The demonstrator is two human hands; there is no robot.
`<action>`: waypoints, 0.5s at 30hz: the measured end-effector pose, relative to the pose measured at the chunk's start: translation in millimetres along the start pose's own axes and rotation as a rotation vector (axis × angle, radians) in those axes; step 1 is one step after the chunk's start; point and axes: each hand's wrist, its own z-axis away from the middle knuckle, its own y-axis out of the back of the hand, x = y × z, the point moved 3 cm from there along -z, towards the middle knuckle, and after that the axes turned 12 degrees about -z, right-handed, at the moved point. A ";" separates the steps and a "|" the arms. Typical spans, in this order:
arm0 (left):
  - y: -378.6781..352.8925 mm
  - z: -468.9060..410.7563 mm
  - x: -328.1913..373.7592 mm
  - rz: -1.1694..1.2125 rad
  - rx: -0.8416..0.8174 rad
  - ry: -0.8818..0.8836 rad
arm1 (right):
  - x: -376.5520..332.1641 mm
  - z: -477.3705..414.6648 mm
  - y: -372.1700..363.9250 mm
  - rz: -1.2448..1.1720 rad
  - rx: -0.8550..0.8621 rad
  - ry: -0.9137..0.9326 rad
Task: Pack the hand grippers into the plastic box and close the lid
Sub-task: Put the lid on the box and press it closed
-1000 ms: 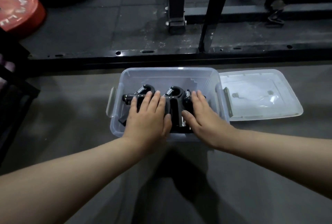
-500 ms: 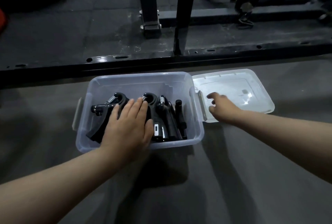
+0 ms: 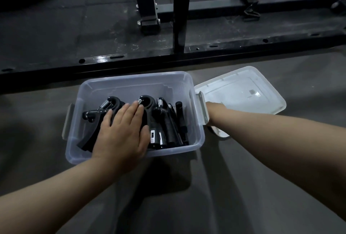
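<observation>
Hand grippers [image 3: 149,121], black with coiled steel springs, are packed side by side inside the clear plastic box [image 3: 93,151], which stands on the grey floor. They are pressed down by the left hand [image 3: 123,132], laid flat with its fingers straight and nothing gripped; the likely purpose is to settle the pile below the rim so that the lid can seat. The lid [image 3: 249,91] lies just to the right of the box, its near edge tilted up off the floor, which suggests it is being lifted. The right hand [image 3: 212,111] is reached across to that edge, but its fingers are hidden behind the box's right latch [image 3: 203,111], so whether the lid is gripped or only touched cannot be told. Packing appears finished, and closing is judged to be the step in hand.

Behind the box a black steel rack base [image 3: 168,53] with bolt holes is seen, with two uprights [image 3: 178,8] rising from it and dark rubber matting beyond. The raised right latch stands between hand and box, and would have to be cleared as the lid is swung over. A second latch [image 3: 67,121] is seen on the left wall.
</observation>
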 end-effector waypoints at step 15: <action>-0.5 1.2 -0.5 0.009 0.032 0.005 | 2.5 31.5 57.2 -0.012 0.346 0.157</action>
